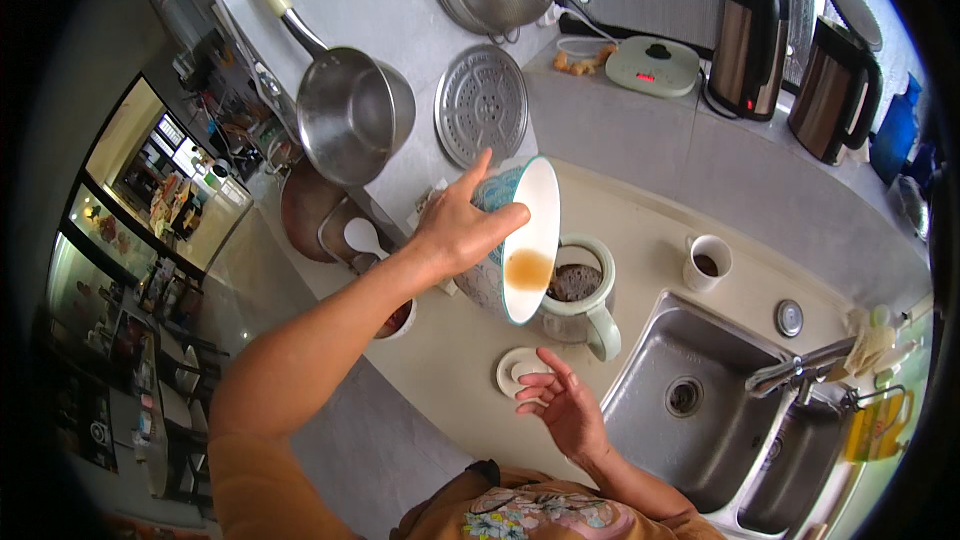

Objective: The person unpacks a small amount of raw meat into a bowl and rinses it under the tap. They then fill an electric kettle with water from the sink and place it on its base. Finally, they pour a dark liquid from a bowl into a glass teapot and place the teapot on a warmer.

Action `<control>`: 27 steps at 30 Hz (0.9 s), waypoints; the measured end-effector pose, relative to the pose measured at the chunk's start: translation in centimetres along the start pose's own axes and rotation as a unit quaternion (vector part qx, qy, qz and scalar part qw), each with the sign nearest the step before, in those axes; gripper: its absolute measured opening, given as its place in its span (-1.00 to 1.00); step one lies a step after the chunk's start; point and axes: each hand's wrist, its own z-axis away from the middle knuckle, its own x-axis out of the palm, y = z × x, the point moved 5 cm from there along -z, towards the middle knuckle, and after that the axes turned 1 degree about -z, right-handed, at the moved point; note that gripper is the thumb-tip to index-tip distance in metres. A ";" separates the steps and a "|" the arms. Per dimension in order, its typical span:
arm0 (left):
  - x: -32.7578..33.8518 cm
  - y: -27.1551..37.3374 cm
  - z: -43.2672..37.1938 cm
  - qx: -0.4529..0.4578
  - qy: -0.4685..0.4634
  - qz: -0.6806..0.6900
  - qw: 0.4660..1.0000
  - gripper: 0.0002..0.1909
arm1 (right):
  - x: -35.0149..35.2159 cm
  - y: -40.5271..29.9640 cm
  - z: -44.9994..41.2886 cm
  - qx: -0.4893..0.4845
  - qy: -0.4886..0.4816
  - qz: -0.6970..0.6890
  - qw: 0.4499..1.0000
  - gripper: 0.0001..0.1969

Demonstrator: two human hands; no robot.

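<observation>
My left hand (472, 225) grips a patterned ceramic bowl (536, 217), thumb over its teal rim and fingers around the outside. The bowl is steeply tilted, and a little brown liquid (528, 270) lies low inside it. Beside and partly behind its lower edge stands a glass pot with a pale green rim and handle (602, 331), holding dark, frothy contents (576, 283). I cannot tell whether bowl and pot touch. My right hand (566, 409) is empty with its fingers apart, above the counter by a round pale lid (517, 373) with a knob.
To the right are a steel double sink (697, 390), a faucet (776, 376) and a white mug (706, 262) with dark liquid. Two electric kettles (750, 45) and a heating base (652, 66) stand on the back ledge. A saucepan (352, 112) and steamer plate (481, 105) hang at the wall.
</observation>
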 end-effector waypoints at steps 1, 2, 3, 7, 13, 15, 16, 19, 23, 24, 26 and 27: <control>0.3 -0.2 0.1 0.014 0.009 -0.005 1.000 0.09 | -0.4 -0.5 0.3 -0.031 0.004 0.057 0.998 -0.42; 0.4 -0.4 0.3 0.003 0.007 0.012 1.000 0.07 | -0.8 -1.2 0.6 -0.061 0.008 0.114 0.992 -0.45; 0.5 -0.3 0.3 0.041 0.045 -0.003 0.998 -0.03 | -1.2 -1.8 0.9 -0.092 0.010 0.173 0.980 -0.48; 1.3 -0.7 1.3 0.077 0.071 0.037 0.994 0.05 | -2.3 -5.1 3.2 -0.249 0.095 0.360 0.894 -0.65; 0.9 -3.4 3.6 0.089 0.127 0.243 0.958 -0.06 | -3.1 -9.7 1.8 -0.319 0.225 0.621 0.680 -0.61; 0.6 -6.9 4.7 0.033 0.156 0.310 0.937 -0.07 | -3.6 -10.0 1.3 -0.313 0.239 0.625 0.674 -0.59; 0.8 -7.5 5.8 -0.024 0.125 0.384 0.915 -0.13 | -4.1 -10.1 1.2 -0.314 0.246 0.618 0.677 -0.58; 1.7 -12.3 9.6 -0.122 0.139 0.543 0.819 -0.30 | -3.0 -8.9 1.1 -0.355 0.209 0.632 0.656 -0.69; 2.9 -17.2 15.5 -0.204 0.169 0.614 0.743 -0.34 | -2.5 -2.3 0.1 -0.210 0.069 0.712 0.666 -0.76; 3.1 -19.0 17.2 -0.217 0.167 0.623 0.733 -0.34 | -2.6 -0.1 -1.0 -0.186 0.045 0.737 0.648 -0.71; 4.1 -22.2 20.1 -0.244 0.167 0.635 0.714 -0.34 | -4.4 3.7 -2.8 -0.160 0.013 0.798 0.581 -0.54; 4.5 -23.4 21.3 -0.258 0.172 0.635 0.708 -0.34 | -4.9 5.0 -3.8 -0.147 0.002 0.826 0.544 -0.47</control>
